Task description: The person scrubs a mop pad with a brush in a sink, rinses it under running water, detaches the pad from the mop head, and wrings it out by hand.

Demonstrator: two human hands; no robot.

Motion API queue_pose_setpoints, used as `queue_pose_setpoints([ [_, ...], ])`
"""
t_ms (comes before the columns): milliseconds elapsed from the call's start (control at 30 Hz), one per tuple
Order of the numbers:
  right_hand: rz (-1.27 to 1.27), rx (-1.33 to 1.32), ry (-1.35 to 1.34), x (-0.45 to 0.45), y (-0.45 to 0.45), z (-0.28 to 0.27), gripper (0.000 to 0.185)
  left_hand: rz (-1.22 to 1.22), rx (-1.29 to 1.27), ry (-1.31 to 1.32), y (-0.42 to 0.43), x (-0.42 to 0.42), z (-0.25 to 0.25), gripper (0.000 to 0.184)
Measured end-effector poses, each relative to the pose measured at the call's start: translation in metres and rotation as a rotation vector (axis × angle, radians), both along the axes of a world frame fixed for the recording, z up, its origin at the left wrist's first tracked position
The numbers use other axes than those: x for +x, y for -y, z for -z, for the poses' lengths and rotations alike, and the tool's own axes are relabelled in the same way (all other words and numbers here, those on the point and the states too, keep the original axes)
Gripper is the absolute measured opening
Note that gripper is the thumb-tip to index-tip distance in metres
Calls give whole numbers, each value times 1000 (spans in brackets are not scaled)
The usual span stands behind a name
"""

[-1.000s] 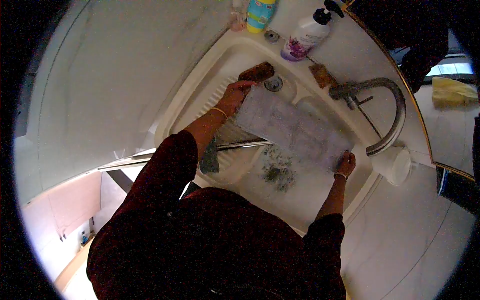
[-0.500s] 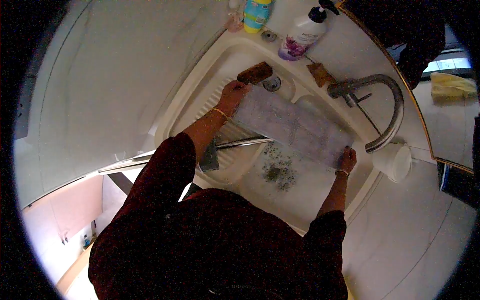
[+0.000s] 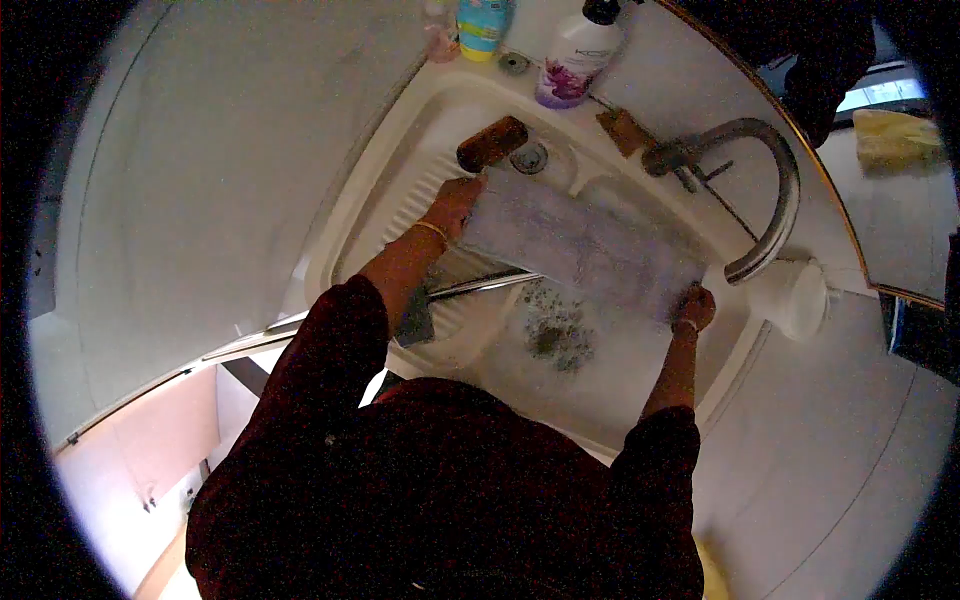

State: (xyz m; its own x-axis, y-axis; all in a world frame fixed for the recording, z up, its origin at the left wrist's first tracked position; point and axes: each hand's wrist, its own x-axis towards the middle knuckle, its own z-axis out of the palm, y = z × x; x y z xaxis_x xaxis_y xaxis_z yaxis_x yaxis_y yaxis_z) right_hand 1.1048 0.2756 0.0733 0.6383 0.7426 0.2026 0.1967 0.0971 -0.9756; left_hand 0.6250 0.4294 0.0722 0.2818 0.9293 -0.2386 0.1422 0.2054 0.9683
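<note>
Stretched between my two hands over the sink (image 3: 345,215) is a flat, rectangular grey-lavender cloth pad (image 3: 585,240). My left hand (image 3: 455,203) grips its upper-left end, fingers closed. At the opposite end, my right hand (image 3: 697,306) is closed on the lower-right corner. A shiny metal tube (image 3: 485,284) runs from under my left forearm to the pad's lower edge; whether they are joined I cannot tell. Below the pad, dark specks (image 3: 558,335) gather in the whitish basin. Just beyond my left hand lies a brown brush-like block (image 3: 492,145) beside the drain (image 3: 528,157).
A curved metal faucet (image 3: 785,200) arches over the right side, near a white tub (image 3: 795,300). Along the back ledge stand a pump bottle (image 3: 578,60) and a blue-yellow bottle (image 3: 482,28). A brown piece (image 3: 622,132) lies by the faucet. Walls close in on both sides.
The view has shifted slightly, so the sink and bottles appear a little left and higher. Both hands keep hold of the cloth pad, which stays at nearly the same place over the basin.
</note>
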Motion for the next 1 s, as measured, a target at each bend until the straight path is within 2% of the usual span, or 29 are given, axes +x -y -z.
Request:
queue_pose_setpoints([
  [33,18,-132,320,13,1,16,13,-126,-222,22,6,13,-49,44],
  [67,38,-267,640,38,5,46,14,-249,-445,43,10,21,-75,47],
  [133,34,-442,915,51,4,63,16,-213,-121,-187,8,10,-32,53],
  [167,14,-485,872,51,0,58,17,-183,44,-293,7,7,-17,56],
  [267,-16,-546,893,57,-9,55,18,-201,-522,-138,7,21,-107,63],
  [333,22,-609,953,40,-15,46,16,-195,-490,-189,8,16,-70,66],
  [367,71,-658,977,18,-23,22,15,-199,-469,-218,7,9,-48,68],
  [400,114,-709,1001,-4,-32,-4,14,78,-169,-609,3,-1,-26,67],
  [433,154,-728,838,-25,-37,-26,14,358,156,-979,-3,-14,-7,67],
  [500,243,-742,509,-40,-36,-61,14,516,655,-1207,-6,-16,-4,63],
  [533,178,-869,840,-32,-38,-48,14,385,778,-1080,-1,-16,-12,60],
  [600,-83,-1162,1174,-23,-38,-33,15,152,539,-800,4,-11,-26,54],
  [633,-224,-1299,1333,-20,-39,-33,16,49,202,-649,1,4,-50,53],
  [667,-231,-1271,1304,-17,-37,-34,15,-53,-135,-491,1,12,-62,52],
  [733,-250,-1216,1246,-12,-34,-36,15,-88,-54,-455,7,14,-62,54],
  [800,-232,-1208,1258,-12,-35,-37,15,-125,-98,-439,4,14,-56,55],
  [867,-175,-1250,1346,-13,-37,-38,16,-166,-269,-440,-1,13,-47,56],
  [967,183,-757,1080,-5,-21,-26,19,-223,-325,-465,-2,12,-40,56],
  [1000,148,-657,1198,-10,-23,-37,21,-159,-235,-469,-3,11,-37,56],
])
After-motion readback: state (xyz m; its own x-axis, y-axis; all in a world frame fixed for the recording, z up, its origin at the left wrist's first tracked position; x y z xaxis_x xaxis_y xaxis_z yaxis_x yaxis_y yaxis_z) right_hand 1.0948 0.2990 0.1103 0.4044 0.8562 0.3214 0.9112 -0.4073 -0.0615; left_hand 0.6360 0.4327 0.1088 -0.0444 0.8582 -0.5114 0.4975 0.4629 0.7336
